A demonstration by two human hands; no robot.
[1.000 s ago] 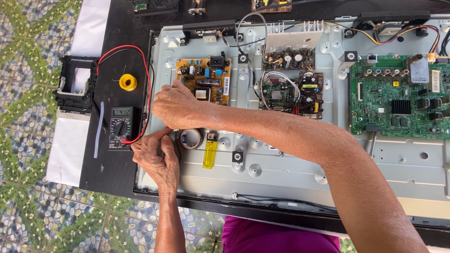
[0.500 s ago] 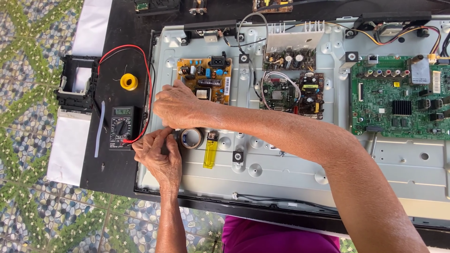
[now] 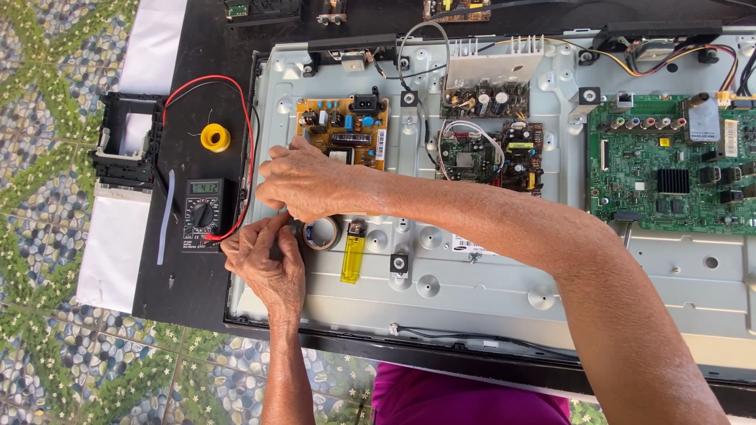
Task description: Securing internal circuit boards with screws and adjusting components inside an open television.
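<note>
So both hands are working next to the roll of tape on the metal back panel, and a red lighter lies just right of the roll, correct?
Not quite: the lighter is yellow, not red, as the head view shows. The rest holds: the left hand and the right hand are beside the roll of tape on the metal back panel, and the lighter lies just right of the roll.

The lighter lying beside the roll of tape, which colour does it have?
The lighter is transparent yellow with a dark metal top; the head view shows it.
</note>
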